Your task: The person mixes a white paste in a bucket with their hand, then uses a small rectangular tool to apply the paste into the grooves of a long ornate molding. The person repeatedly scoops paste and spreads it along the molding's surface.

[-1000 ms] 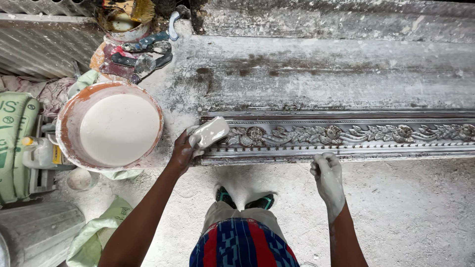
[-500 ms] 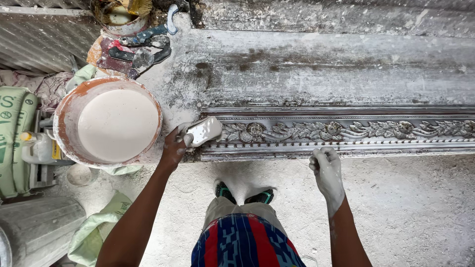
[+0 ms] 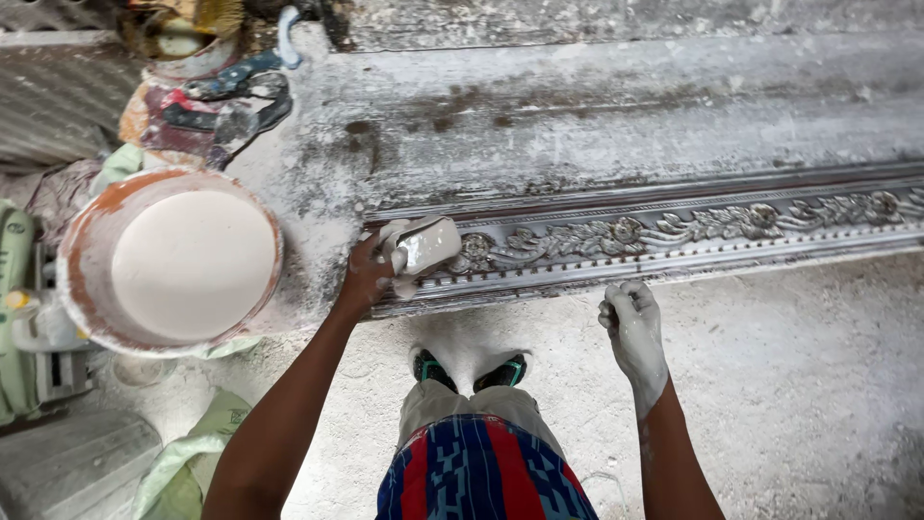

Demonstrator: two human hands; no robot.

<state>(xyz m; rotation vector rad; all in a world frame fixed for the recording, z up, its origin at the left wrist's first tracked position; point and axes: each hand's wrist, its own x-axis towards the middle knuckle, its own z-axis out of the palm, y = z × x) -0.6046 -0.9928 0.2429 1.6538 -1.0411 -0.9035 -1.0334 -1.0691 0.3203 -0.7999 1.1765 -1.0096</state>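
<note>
Soft, even daylight all over, no harsh glare; faint shadow pools under the person's body by the feet. The wide lens bends the long ornate mould toward the edges, corners slightly soft, centre sharp

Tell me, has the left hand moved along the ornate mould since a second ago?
No. The left hand holds the scoop at the left end of the ornate mould, beside the basin, as before; only the camera shifted.
</note>
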